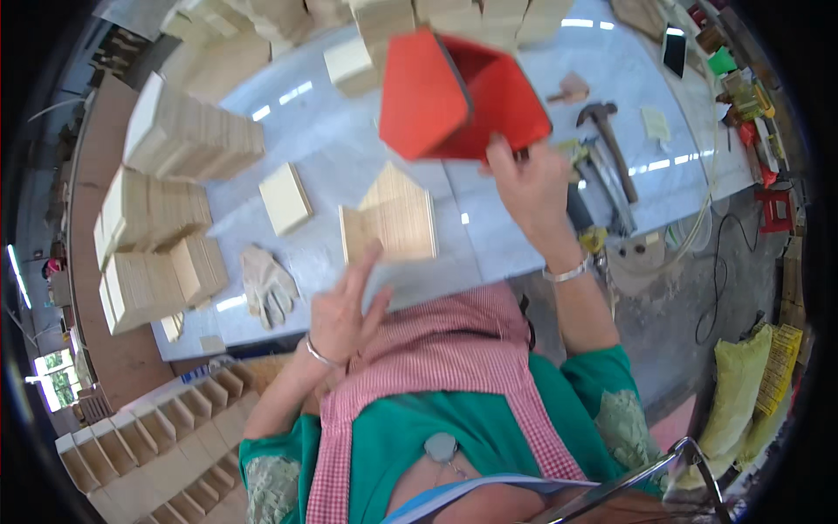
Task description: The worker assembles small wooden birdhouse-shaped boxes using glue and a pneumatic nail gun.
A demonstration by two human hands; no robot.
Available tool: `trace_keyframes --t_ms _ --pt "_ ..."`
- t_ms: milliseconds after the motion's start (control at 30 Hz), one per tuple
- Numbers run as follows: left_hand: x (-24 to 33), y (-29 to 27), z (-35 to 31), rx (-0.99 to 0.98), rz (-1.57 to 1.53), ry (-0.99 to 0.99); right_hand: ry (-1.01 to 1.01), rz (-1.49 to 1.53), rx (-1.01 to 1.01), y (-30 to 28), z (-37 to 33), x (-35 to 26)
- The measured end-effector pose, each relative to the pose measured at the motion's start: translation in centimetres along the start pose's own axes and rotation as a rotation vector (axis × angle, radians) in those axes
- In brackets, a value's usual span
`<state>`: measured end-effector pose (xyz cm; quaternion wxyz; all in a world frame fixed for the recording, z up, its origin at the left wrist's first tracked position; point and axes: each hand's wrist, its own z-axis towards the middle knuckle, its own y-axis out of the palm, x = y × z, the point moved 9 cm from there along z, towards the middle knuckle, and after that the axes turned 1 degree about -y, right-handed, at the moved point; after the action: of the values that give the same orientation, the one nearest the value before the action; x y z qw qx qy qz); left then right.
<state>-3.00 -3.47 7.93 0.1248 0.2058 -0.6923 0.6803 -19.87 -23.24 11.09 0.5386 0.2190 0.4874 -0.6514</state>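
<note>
My right hand (pixel 531 179) grips a red open box (pixel 425 98) with slanted sides and dark edges by its near right rim, raised above the table. The thumb and fingers close on that rim. Below it, a small part-built wooden box (pixel 388 214) with a pointed back and upright sides lies on the table. My left hand (pixel 345 306) is at its near edge, fingers stretched out and slightly blurred. One fingertip overlaps the wood; whether it touches, I cannot tell. Left of this lies a pale square board (pixel 285 199), and nearer me a grey work glove (pixel 268 284).
Tall stacks of wooden panels (pixel 188 135) line the table's left side, with more along the back. On the right lie a hammer (pixel 608 148), a stapler-like tool with a hose (pixel 602 188) and a dark phone (pixel 674 51). Divided wooden trays (pixel 157 428) stand at the lower left.
</note>
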Motion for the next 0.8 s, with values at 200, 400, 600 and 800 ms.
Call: trace_keyframes --t_ms 200,400,600,800 --pt "0.5 -2.7 2.4 0.124 -0.095 0.096 0.092 0.010 -0.041 -2.0 -1.7 2.8" --pt "2.7 -11.2 12.1 0.406 -0.024 0.276 0.213 0.179 0.024 -4.5 -3.1 4.0" --pt "7.0 -13.8 21.3 0.575 0.120 0.530 0.267 0.212 0.048 -5.8 -3.5 4.4" --pt "3.8 -10.7 29.3 0.273 0.219 0.290 0.313 0.177 0.053 -6.5 -3.6 5.8"
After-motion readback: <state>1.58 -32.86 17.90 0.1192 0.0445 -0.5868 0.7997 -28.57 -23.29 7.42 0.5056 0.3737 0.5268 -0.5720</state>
